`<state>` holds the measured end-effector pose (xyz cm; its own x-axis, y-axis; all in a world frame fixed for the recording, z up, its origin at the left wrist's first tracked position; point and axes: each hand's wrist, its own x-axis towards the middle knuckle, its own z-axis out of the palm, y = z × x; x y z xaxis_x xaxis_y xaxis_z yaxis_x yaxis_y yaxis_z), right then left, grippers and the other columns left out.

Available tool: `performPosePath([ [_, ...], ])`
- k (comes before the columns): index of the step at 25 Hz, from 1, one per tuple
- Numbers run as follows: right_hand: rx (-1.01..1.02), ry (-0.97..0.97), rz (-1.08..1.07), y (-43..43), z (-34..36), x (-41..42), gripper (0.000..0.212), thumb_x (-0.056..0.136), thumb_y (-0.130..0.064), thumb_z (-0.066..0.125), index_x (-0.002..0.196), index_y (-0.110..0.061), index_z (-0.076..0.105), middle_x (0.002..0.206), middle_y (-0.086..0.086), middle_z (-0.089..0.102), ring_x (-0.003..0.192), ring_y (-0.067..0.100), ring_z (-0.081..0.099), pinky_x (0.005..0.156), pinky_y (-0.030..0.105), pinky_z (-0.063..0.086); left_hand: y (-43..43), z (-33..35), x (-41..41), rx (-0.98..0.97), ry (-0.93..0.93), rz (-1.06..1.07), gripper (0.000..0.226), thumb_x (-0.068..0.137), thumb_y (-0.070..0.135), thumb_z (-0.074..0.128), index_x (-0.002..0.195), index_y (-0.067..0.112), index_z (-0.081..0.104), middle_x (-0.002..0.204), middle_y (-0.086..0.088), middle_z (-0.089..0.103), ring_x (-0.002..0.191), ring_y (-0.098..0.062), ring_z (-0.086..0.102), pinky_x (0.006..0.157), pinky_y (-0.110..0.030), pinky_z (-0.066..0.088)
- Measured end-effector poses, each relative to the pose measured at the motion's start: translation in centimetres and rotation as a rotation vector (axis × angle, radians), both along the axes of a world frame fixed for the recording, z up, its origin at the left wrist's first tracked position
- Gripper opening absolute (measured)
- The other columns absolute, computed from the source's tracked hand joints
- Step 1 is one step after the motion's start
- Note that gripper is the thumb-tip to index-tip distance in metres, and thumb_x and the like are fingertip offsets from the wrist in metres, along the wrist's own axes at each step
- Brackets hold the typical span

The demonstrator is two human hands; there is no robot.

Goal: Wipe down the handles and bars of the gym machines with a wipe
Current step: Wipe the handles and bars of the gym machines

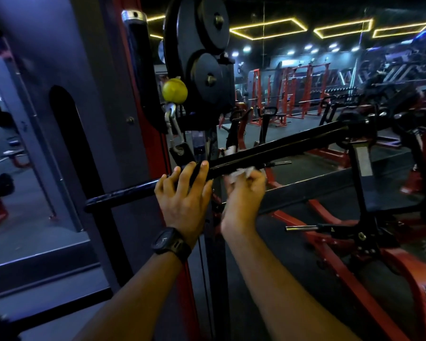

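Left hand, watch on the wrist, had its fingers hooked over the near end of the black bar. Right hand sat just beside it, fingers curled round the white wipe, bunched against the bar's underside. Tight on the left: round peg stuck out below the left hand, carabiner and yellow ball hung just above, weight plates higher up. Bar ran up and right with open room along it. Dark floor under it. Red frames far back, yellow ceiling lights overhead.
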<state>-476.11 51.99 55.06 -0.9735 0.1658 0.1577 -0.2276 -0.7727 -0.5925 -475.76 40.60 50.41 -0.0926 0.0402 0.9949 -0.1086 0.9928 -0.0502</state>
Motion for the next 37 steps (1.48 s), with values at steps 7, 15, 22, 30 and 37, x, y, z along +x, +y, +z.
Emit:
performPosePath([
  [7, 0.020, 0.009, 0.115, -1.2, -0.6, 0.4, 0.016, 0.098, -0.002, 0.047, 0.099, -0.014, 0.056, 0.096, 0.008, 0.065, 0.090, 0.021, 0.064, 0.082, 0.032, 0.055, -0.4, -0.1, 0.1, -0.019, -0.016, 0.015, 0.032, 0.096, 0.037, 0.061, 0.125, 0.023, 0.064, 0.127, 0.000, 0.053, 0.108, -0.030, 0.057, 0.093, -0.050, 0.043],
  [15, 0.142, 0.050, 0.089, -2.7, -2.1, 0.8, 0.016, 0.094, 0.002, 0.052, 0.094, -0.012, 0.058, 0.085, 0.003, 0.066, 0.082, 0.016, 0.065, 0.075, 0.028, 0.056, -0.8, 0.0, 0.0, -0.047, -0.017, 0.015, 0.033, 0.097, 0.036, 0.059, 0.128, 0.024, 0.058, 0.126, 0.000, 0.055, 0.109, -0.029, 0.055, 0.090, -0.051, 0.045],
  [22, 0.755, 0.250, -0.191, -2.0, -5.3, 2.4, 0.007, 0.094, -0.013, 0.058, 0.090, -0.015, 0.063, 0.079, -0.005, 0.064, 0.070, 0.006, 0.061, 0.058, 0.021, 0.050, -2.8, -1.2, 1.1, -0.041, -0.160, -0.223, 0.038, 0.098, 0.010, 0.054, 0.135, 0.012, 0.048, 0.139, -0.012, 0.055, 0.132, -0.035, 0.043, 0.106, -0.064, 0.034],
  [30, 0.939, 0.334, -0.444, -2.7, -5.0, 6.6, 0.014, 0.097, -0.014, 0.054, 0.105, -0.017, 0.064, 0.103, -0.006, 0.063, 0.095, 0.005, 0.060, 0.078, 0.023, 0.052, -4.3, -1.0, 7.6, 0.110, -0.316, -0.423, 0.047, 0.095, 0.002, 0.055, 0.141, 0.005, 0.046, 0.149, -0.013, 0.042, 0.143, -0.024, 0.029, 0.119, -0.029, 0.022],
  [37, 0.980, 0.463, -0.396, -3.6, -3.7, 12.3, 0.021, 0.095, -0.008, 0.057, 0.114, -0.007, 0.066, 0.102, -0.002, 0.060, 0.091, -0.002, 0.058, 0.077, 0.013, 0.049, -6.0, 0.6, 13.7, 0.165, -0.419, -0.310, 0.042, 0.094, 0.019, 0.050, 0.134, 0.010, 0.055, 0.142, -0.009, 0.052, 0.126, -0.024, 0.044, 0.101, -0.041, 0.043],
])
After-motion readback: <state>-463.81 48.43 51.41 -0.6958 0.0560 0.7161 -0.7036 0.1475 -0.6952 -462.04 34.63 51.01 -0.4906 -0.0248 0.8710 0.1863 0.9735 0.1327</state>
